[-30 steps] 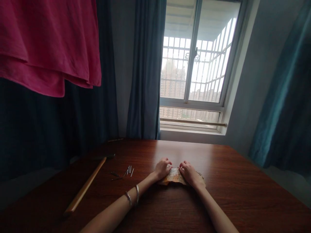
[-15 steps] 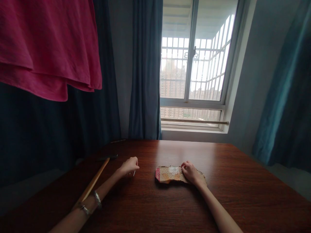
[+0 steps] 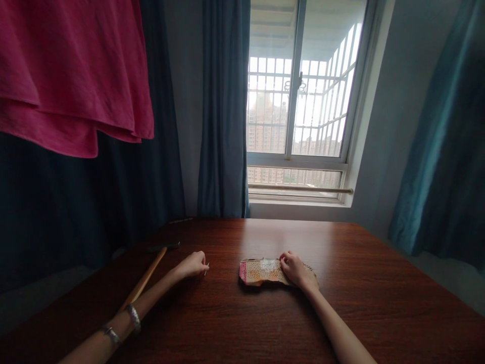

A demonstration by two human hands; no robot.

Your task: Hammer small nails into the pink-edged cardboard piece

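Note:
Between the closed fingers of my left hand (image 3: 192, 264) is a thin, shiny nail (image 3: 206, 270), held just above the table left of the cardboard. My right hand (image 3: 294, 268) lies over the right part of a torn piece of cardboard (image 3: 259, 272), its fingers curled at the far edge. Dark dots and a pink left end mark the cardboard, and its near edge is ragged. A hammer (image 3: 148, 273) with a wooden handle and dark head rests left of my left hand; my forearm hides the end of its handle.
The brown wooden table (image 3: 227, 323) reaches back to the wall under a barred window (image 3: 295, 126). A pink cloth (image 3: 76, 81) hangs at upper left before dark blue curtains (image 3: 223, 111). Another blue curtain (image 3: 428, 151) hangs at right.
My left hand has drawn back a little to the left with the nail, which has turned in the fingers. The right hand stays on the cardboard. The whole view has shifted slightly.

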